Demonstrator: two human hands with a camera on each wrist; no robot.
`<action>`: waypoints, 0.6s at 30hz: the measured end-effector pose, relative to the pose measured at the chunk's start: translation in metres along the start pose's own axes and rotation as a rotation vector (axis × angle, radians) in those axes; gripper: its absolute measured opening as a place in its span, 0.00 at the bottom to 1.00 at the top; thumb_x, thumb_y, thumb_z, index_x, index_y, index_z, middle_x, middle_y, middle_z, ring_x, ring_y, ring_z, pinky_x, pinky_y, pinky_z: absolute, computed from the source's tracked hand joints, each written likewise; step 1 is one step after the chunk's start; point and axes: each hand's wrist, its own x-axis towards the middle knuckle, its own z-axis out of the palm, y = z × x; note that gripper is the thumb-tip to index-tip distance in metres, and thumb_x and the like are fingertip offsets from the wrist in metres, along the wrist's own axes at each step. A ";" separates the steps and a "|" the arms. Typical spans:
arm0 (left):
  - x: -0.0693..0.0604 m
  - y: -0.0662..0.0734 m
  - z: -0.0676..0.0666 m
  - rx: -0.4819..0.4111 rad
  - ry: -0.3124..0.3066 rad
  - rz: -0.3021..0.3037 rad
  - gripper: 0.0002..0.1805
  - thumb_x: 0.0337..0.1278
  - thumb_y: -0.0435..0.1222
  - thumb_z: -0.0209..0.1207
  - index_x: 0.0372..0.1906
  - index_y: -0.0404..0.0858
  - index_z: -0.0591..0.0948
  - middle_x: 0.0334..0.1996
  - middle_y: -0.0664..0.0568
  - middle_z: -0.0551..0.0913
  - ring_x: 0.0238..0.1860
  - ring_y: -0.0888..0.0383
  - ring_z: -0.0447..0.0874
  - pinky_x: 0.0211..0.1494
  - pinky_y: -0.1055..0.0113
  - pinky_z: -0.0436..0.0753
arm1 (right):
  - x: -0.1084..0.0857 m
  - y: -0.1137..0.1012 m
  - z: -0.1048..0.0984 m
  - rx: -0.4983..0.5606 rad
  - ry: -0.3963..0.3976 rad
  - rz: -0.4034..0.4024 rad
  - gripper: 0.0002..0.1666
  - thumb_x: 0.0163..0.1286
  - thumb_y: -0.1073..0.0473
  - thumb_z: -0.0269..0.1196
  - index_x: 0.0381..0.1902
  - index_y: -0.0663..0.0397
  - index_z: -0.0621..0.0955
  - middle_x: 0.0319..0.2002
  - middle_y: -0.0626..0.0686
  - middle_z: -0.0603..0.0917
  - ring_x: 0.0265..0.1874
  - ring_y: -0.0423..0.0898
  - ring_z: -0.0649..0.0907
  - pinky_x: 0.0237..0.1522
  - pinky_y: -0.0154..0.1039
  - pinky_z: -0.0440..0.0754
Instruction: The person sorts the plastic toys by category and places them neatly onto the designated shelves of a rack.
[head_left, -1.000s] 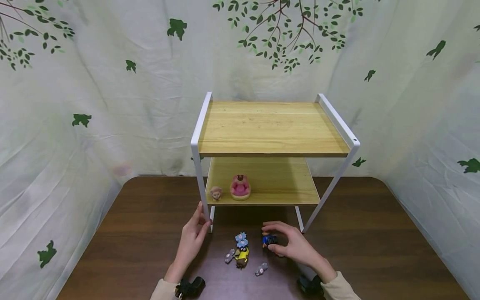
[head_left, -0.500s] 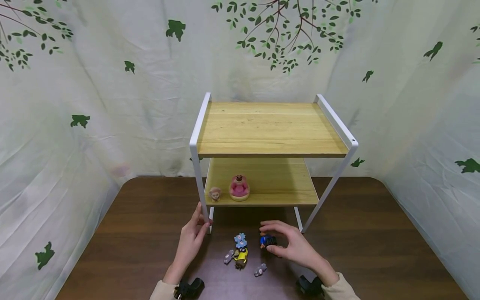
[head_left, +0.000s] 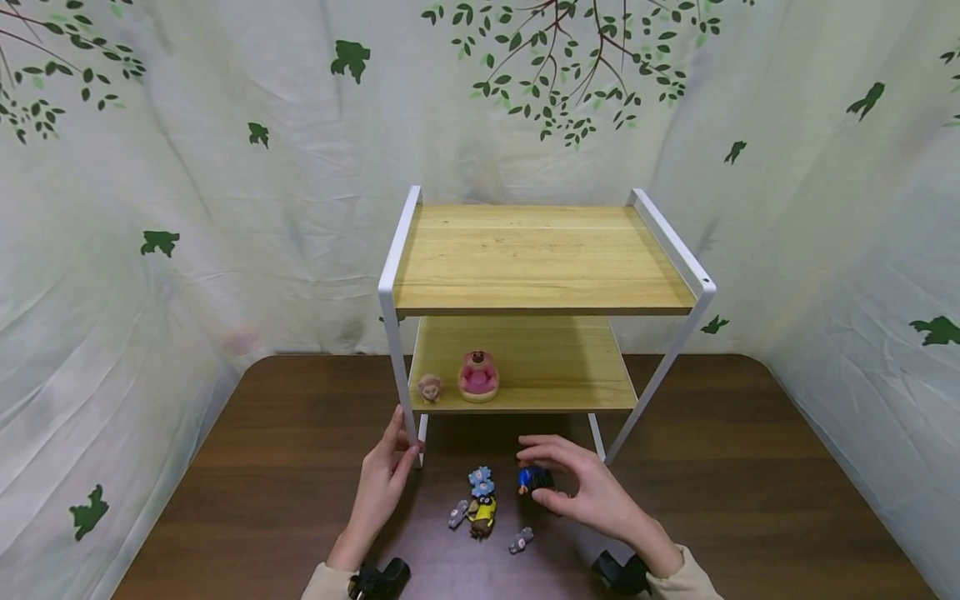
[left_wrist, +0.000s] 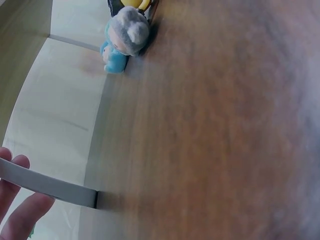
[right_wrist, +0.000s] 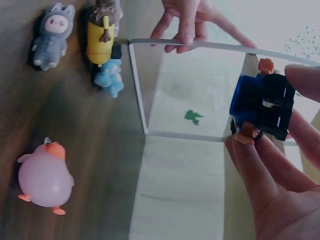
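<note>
At lower center, the left grip (head_left: 384, 475) pinched the shelf leg (head_left: 395, 358) — likely for steadiness; the right grip (head_left: 588, 487) pinched a blue figure (head_left: 527, 479).

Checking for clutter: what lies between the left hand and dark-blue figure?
In the head view, the light-blue toy lies between the left hand and dark-blue figure.

No text, label, brand or number can be read on the blue-and-black figurine (right_wrist: 261, 106), the yellow-clad figurine (head_left: 483, 514) between the tabletop's (head_left: 285, 450) side edges, or the two-tier shelf (head_left: 547, 258). Any marking on the wrist cameras (head_left: 386, 576) is too small to read.
</note>
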 end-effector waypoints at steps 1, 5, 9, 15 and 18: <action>0.000 0.000 0.000 -0.002 -0.001 -0.002 0.48 0.53 0.18 0.59 0.75 0.48 0.52 0.30 0.46 0.78 0.30 0.48 0.85 0.33 0.59 0.84 | 0.001 -0.002 0.000 -0.003 0.004 -0.009 0.24 0.63 0.67 0.66 0.57 0.51 0.77 0.60 0.54 0.74 0.56 0.49 0.77 0.53 0.42 0.76; 0.001 0.000 0.000 -0.001 -0.012 -0.015 0.49 0.53 0.18 0.59 0.75 0.48 0.52 0.30 0.48 0.77 0.30 0.49 0.84 0.33 0.61 0.84 | 0.003 -0.007 -0.002 -0.015 0.023 -0.038 0.26 0.61 0.70 0.67 0.57 0.53 0.77 0.60 0.56 0.74 0.54 0.49 0.78 0.53 0.42 0.76; 0.001 0.000 -0.001 0.012 -0.023 -0.020 0.49 0.54 0.18 0.59 0.75 0.48 0.51 0.30 0.49 0.76 0.30 0.49 0.84 0.34 0.60 0.84 | 0.004 -0.011 -0.004 -0.029 0.035 -0.043 0.25 0.61 0.68 0.67 0.57 0.52 0.77 0.60 0.56 0.74 0.55 0.49 0.77 0.53 0.42 0.76; 0.001 -0.001 -0.001 0.035 -0.025 -0.004 0.50 0.53 0.18 0.60 0.76 0.48 0.49 0.30 0.49 0.76 0.30 0.51 0.84 0.33 0.61 0.84 | 0.005 -0.013 -0.007 -0.051 0.048 -0.053 0.25 0.61 0.68 0.67 0.56 0.51 0.78 0.60 0.55 0.74 0.56 0.50 0.76 0.52 0.43 0.77; 0.001 -0.001 -0.001 0.048 -0.022 0.009 0.51 0.52 0.18 0.60 0.76 0.48 0.49 0.30 0.48 0.76 0.30 0.51 0.84 0.33 0.61 0.84 | 0.007 -0.015 -0.008 -0.072 0.063 -0.070 0.25 0.60 0.70 0.67 0.56 0.51 0.78 0.60 0.55 0.75 0.55 0.52 0.77 0.51 0.43 0.77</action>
